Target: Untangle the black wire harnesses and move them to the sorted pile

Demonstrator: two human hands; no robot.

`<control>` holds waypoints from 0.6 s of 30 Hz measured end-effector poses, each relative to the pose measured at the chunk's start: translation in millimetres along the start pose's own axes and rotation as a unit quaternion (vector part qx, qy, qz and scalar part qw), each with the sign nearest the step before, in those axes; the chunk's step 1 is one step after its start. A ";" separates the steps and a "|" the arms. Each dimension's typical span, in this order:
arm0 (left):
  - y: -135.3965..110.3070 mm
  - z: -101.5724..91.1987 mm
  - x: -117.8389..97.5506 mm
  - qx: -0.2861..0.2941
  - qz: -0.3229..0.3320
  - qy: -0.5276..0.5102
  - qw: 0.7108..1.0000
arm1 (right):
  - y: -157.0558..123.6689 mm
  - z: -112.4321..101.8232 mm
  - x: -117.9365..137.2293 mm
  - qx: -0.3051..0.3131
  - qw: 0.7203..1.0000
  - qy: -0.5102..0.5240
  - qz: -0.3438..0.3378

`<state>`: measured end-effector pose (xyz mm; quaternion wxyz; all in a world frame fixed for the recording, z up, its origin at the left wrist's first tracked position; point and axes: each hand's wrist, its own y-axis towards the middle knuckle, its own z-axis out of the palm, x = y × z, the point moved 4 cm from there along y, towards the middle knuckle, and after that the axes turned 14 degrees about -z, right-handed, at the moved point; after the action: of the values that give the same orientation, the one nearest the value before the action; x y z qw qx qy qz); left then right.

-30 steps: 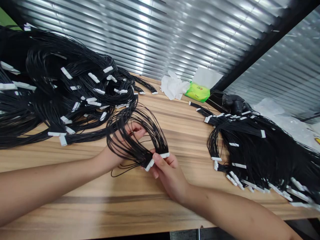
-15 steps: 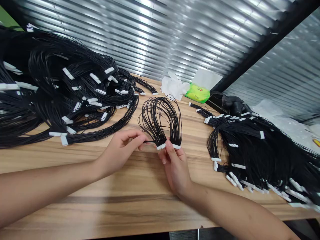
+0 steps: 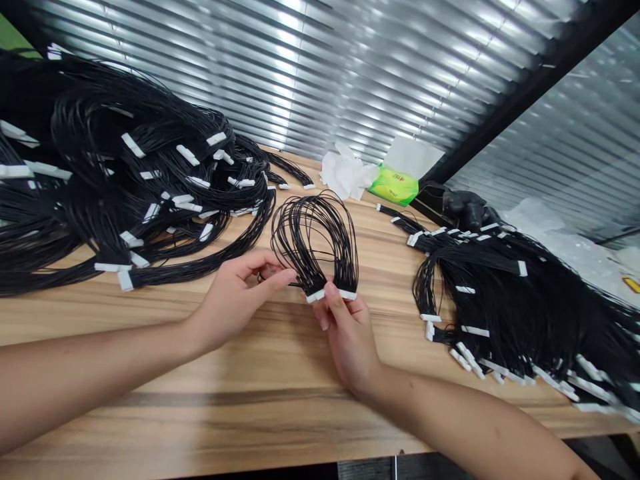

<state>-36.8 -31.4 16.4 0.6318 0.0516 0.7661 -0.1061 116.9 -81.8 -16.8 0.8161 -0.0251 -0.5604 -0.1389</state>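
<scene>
A wire harness (image 3: 345, 230) of thin black wires arches up in a loop above the table, a white connector at each end. Pinched between the thumb and fingers of my right hand (image 3: 350, 333) are the two connectors, side by side at the bottom of the loop. My left hand (image 3: 245, 293) is closed just left of the harness, on a few black wires that run to the left connector. Part of these wires curls by its index finger; its other fingertips are hidden.
A large heap of black harnesses (image 3: 150, 133) with white connectors covers the left of the wooden table (image 3: 240, 407). Another pile (image 3: 505, 293) lies on the right. Behind stand crumpled white tissues (image 3: 345, 173), a green tissue pack (image 3: 395, 185) and closed metallic blinds (image 3: 240, 73).
The harness and my right hand have shifted slightly left. My left thumb now reaches forward toward the left connector, and the wires at that hand have bent into a small curl.
</scene>
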 end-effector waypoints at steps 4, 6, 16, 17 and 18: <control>1.6 -2.1 -0.3 -0.002 -0.013 -0.049 0.999 | 0.7 1.1 2.6 -0.029 0.999 0.019 0.019; 4.9 -2.3 3.8 0.000 -0.049 -0.098 0.994 | 1.1 1.4 3.6 -0.049 0.998 0.035 0.023; 9.6 0.3 7.0 0.014 -0.076 -0.132 0.988 | -4.7 -2.2 1.3 -0.043 0.999 0.016 0.003; 10.4 -0.4 7.6 0.009 -0.066 -0.123 0.990 | -6.4 -2.7 1.2 -0.040 0.999 0.012 -0.003; 11.3 -0.9 8.9 0.006 -0.057 -0.122 0.991 | -8.5 -3.0 1.2 -0.036 0.999 0.010 -0.008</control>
<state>-37.0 -20.8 6.8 0.7129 -0.0018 0.6847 -0.1516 117.9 -90.8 -17.8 0.8193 -0.0489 -0.5468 -0.1658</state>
